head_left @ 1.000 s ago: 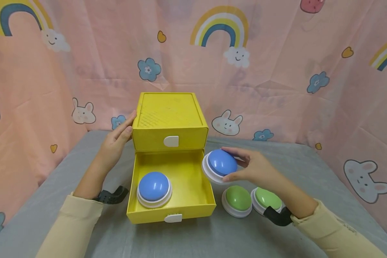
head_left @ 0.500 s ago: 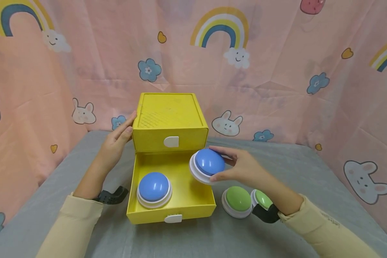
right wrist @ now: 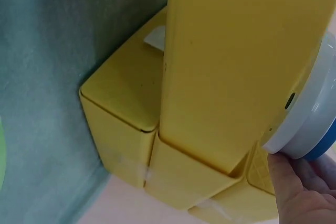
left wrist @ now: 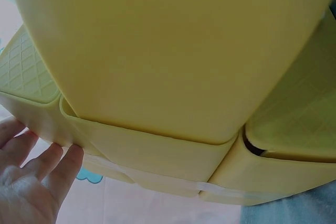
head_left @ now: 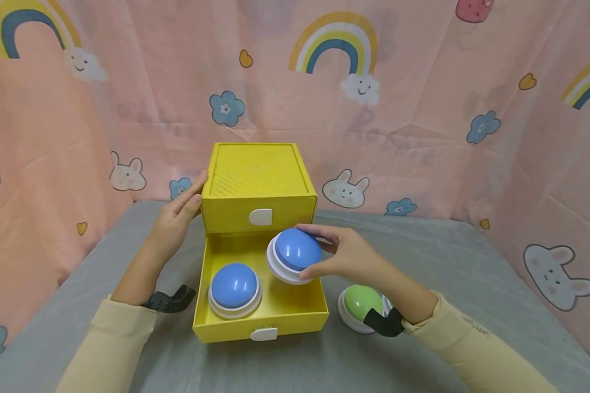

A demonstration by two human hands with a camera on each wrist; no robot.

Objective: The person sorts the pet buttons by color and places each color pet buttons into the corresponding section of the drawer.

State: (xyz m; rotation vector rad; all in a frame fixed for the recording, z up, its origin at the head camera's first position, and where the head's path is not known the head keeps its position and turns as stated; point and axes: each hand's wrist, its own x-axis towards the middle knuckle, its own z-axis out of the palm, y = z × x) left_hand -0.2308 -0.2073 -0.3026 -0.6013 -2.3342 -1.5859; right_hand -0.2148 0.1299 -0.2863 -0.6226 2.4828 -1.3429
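Observation:
A yellow drawer cabinet (head_left: 258, 170) stands mid-table in the head view, its middle drawer (head_left: 226, 329) pulled out. My left hand (head_left: 174, 225) lies against the cabinet's left side, fingers fairly straight; the left wrist view shows these fingertips (left wrist: 73, 153) touching the yellow wall. With fingers and thumb, my right hand (head_left: 349, 254) grips a blue dome push button (head_left: 297, 249) by its sides, tilted over the drawer's right half. The right wrist view catches its white base (right wrist: 307, 116) beside the drawer wall. Another blue push button (head_left: 234, 286) sits inside the drawer, at the front left.
A green push button (head_left: 360, 301) rests on the grey cloth (head_left: 452, 273) right of the drawer. A second one behind it is mostly hidden by my right wrist. A pink printed curtain (head_left: 413, 93) hangs behind and at both sides.
My right hand has moved left with the blue push button, from beside the drawer to over it. The left hand stays in place. My right wrist now covers more of the green push buttons.

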